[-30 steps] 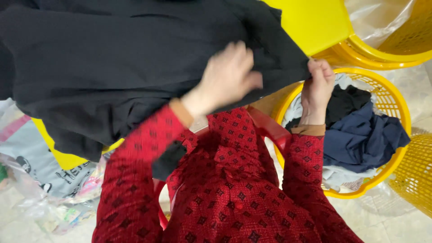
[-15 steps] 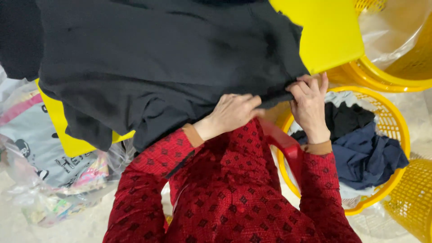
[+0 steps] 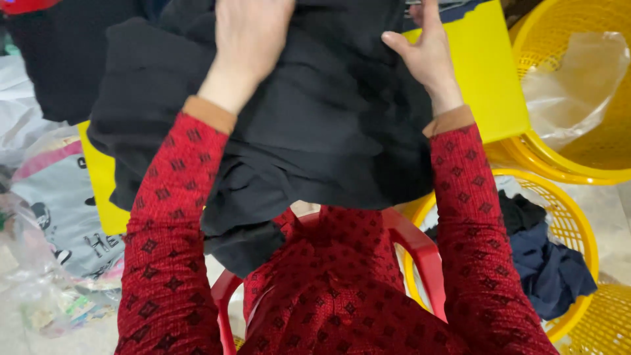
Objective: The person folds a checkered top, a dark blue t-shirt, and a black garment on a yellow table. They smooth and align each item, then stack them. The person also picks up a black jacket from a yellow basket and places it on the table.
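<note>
Black garment [image 3: 315, 131] lies spread over a yellow desk [image 3: 490, 85], bunched and folded over itself, lower edge hanging off toward the person's lap. Soft matte fabric, heavy creases, no neat fold visible yet; as far as shown it looks like a fold only partly made, with smoothing and squaring left to do.

Left to right: outward of the left fingers, crinkled clear plastic bags [image 3: 39, 263] and a grey printed bag lie on the floor. Left hand [image 3: 253, 39] presses palm-down on top of the cloth; fingers run out of frame, so cannot tell if they are clenched or flat. Red patterned knit sleeve [image 3: 167, 250] with a tan cuff. Below both hands, a red plastic chair [image 3: 414, 243], smooth and glossy. Right hand [image 3: 427, 56] rests on the cloth's right edge, thumb out, fingers released, not pinching as far as visible. Beyond the right fingers, a yellow mesh basket [image 3: 578, 230], round, holds dark navy and black clothes [image 3: 545, 269]. Above it another yellow basket [image 3: 545, 158] holds a clear plastic sheet [image 3: 572, 79].
</note>
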